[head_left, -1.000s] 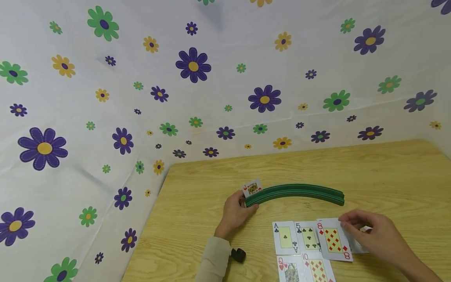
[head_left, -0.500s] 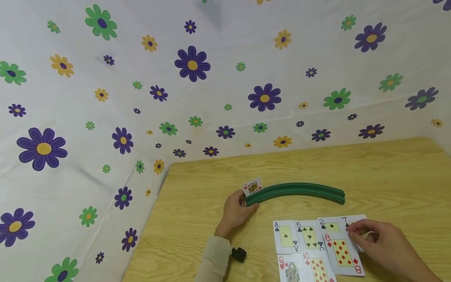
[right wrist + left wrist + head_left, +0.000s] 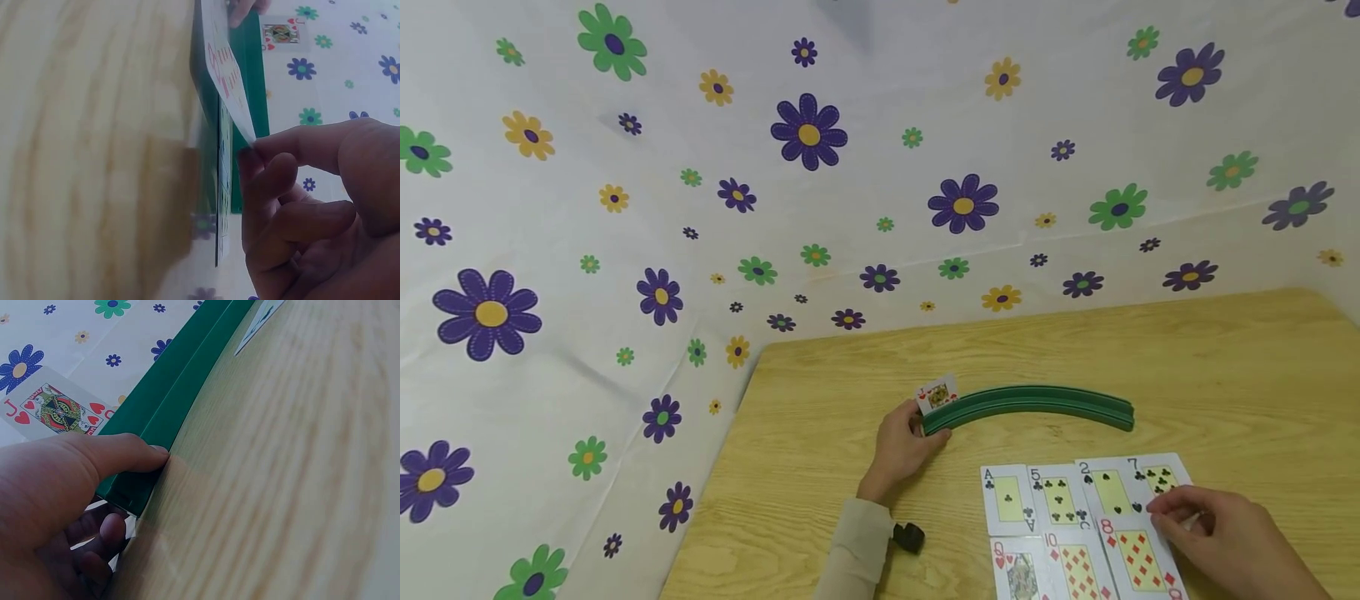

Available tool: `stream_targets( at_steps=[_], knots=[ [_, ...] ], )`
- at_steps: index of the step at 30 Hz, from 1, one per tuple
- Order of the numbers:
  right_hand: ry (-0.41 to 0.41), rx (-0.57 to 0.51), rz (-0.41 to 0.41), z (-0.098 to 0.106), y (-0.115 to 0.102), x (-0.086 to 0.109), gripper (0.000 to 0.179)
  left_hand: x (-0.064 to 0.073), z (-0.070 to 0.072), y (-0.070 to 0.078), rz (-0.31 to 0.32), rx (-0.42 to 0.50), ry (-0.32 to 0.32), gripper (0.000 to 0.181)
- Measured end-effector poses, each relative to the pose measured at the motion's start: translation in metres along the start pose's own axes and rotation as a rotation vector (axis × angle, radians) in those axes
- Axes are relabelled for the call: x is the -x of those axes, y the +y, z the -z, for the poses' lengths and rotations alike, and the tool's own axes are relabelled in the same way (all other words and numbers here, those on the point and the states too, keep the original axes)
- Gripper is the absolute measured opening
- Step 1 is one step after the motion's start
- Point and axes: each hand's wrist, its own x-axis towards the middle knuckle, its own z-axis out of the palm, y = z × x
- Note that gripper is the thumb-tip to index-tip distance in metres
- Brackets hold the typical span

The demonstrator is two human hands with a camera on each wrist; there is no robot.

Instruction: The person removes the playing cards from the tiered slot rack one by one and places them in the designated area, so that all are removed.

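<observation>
My left hand [image 3: 902,454] grips the left end of a curved green card holder [image 3: 1037,402], with the thumb [image 3: 128,453] across its front. In the holder, near that hand, stands a jack of hearts [image 3: 938,395], tilted. At the right, my right hand [image 3: 1232,533] pinches an edge of the eight of diamonds [image 3: 1138,554] between thumb and fingertip. In the right wrist view this eight card [image 3: 226,78] is slanted, its pinched edge raised over the cards below. It lies just under the two of spades [image 3: 1105,492] and beside the ten of diamonds [image 3: 1075,571].
In the upper row lie the ace of clubs [image 3: 1009,498], five of clubs [image 3: 1058,498] and seven of clubs [image 3: 1161,477]. A queen of hearts [image 3: 1021,575] is below the ace. A small black object [image 3: 910,537] is by the left sleeve. Flowered cloth [image 3: 880,167] hangs behind the wooden table [image 3: 820,417].
My right hand has brought the eight of diamonds down and to the right, uncovering the two of spades and the seven of clubs. The left hand stays on the card holder.
</observation>
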Motion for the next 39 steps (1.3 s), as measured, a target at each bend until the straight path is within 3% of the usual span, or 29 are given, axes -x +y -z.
stream_targets(
  at_steps=[13, 26, 33, 39],
  knots=[
    [-0.036, 0.048, 0.049, -0.005, 0.009, -0.004, 0.016, -0.001, -0.001, -0.003, 0.0, -0.002, 0.0, 0.044],
    [-0.076, 0.062, 0.041, -0.006, 0.008, -0.005, 0.018, 0.0, 0.001, -0.001, 0.008, 0.018, -0.009, 0.043],
    [-0.043, 0.064, 0.06, -0.008, -0.002, -0.004, 0.019, 0.0, 0.002, -0.001, 0.008, 0.016, -0.008, 0.043],
    [0.054, 0.062, 0.111, -0.009, -0.018, -0.005, 0.016, 0.0, 0.002, 0.0, 0.01, 0.021, -0.009, 0.044]
  ],
)
